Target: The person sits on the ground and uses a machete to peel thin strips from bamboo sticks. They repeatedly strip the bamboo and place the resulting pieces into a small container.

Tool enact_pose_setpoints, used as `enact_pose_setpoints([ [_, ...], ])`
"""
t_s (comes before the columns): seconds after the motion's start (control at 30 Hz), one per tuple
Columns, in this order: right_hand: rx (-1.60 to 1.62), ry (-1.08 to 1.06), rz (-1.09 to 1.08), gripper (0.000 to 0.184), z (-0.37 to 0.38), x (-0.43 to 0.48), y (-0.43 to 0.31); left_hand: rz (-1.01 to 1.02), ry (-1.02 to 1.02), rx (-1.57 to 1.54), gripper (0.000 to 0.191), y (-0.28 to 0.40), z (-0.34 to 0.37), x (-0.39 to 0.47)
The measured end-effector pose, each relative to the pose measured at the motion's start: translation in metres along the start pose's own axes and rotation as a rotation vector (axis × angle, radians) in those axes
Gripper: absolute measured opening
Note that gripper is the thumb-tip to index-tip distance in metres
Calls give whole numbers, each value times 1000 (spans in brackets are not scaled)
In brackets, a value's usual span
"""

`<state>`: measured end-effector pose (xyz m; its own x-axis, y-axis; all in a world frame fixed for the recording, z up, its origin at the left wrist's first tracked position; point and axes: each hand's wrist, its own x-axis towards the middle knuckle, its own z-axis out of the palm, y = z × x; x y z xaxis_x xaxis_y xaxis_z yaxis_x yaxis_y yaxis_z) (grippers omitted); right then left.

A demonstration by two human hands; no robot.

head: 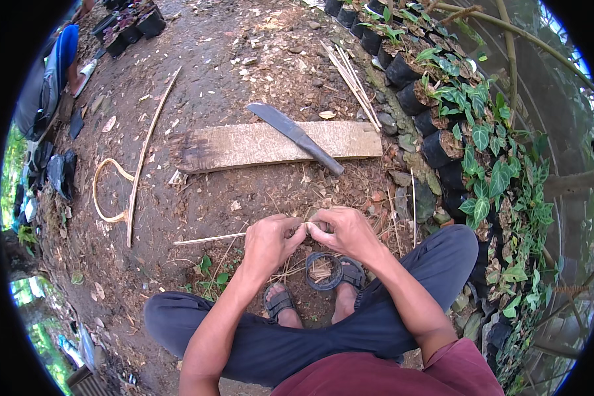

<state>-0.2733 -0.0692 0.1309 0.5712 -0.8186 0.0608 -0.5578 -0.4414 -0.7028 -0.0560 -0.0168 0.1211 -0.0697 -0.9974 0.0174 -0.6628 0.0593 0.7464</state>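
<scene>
My left hand [272, 237] grips a thin pale split stick [210, 238], whose long end sticks out to the left. Fingertips of my right hand [344, 230] pinch the stick's other end, close against the left fingertips. Below the hands, a small dark round container [323, 271] holds several short stick pieces [321, 270] and stands between my sandalled feet. Beyond the hands a wooden plank [218, 146] lies on the soil. Across it rests a machete [294, 137], its dark blade pointing up-left and its handle toward me.
A bundle of split sticks [351, 84] touches the plank's right end. On the left lie a long stick [153, 128] and a bent cane loop [97, 190]. Potted plants in black bags [408, 101] line the right side. Another person's leg [69, 54] shows at upper left.
</scene>
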Motion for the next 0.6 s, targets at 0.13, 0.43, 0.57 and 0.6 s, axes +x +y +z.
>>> enact_pose_setpoints([
  [0.13, 5, 0, -19, 17, 0, 0, 1, -6, -14, 5, 23, 0, 0, 1],
  [0.43, -15, -20, 16, 17, -3, -1, 0, 0, -27, 7, 24, 5, -1, 1],
  [0.57, 11, -10, -13, 18, -1, -1, 3, 10, -30, 14, 23, 6, -4, 2],
  [0.6, -2, 2, -43, 18, -1, 0, 4, 22, -30, 7, 23, 6, -5, 3],
])
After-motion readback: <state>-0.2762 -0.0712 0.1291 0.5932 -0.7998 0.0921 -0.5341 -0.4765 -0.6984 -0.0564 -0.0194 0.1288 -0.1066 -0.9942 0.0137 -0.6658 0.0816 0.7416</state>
